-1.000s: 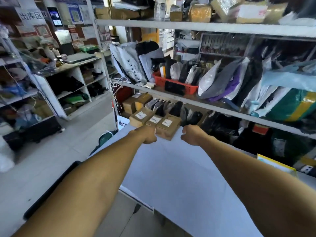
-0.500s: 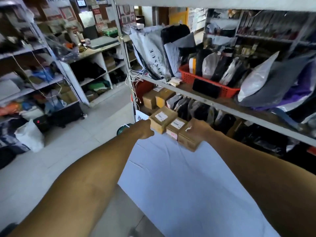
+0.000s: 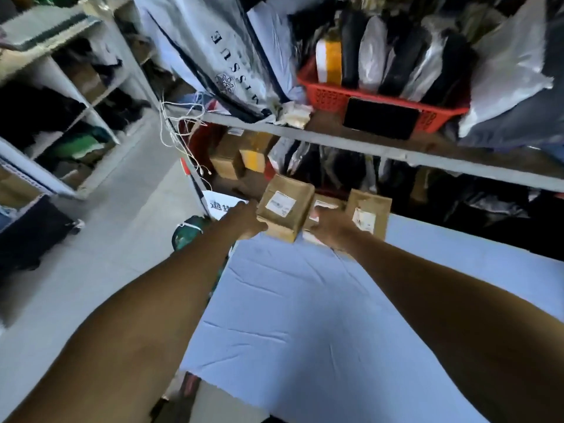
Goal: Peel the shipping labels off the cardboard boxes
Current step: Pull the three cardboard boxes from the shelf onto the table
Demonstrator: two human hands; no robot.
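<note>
Holding three boxes at once, the left hand (image 3: 248,222) grips the left box (image 3: 285,210) and the right hand (image 3: 331,228) grips the middle box (image 3: 325,209). The right box (image 3: 369,213) sits loose, so it could fall off the surface (image 3: 305,315).

Both bare forearms are reaching straight out toward the frame's centre. The left hand (image 3: 248,222) is curling its fingers out of sight, and the right hand (image 3: 331,228) is doing likewise, knuckles up.

Red basket (image 3: 332,94) of parcels on shelf (image 3: 360,145), above blue-covered table (image 3: 305,315).
</note>
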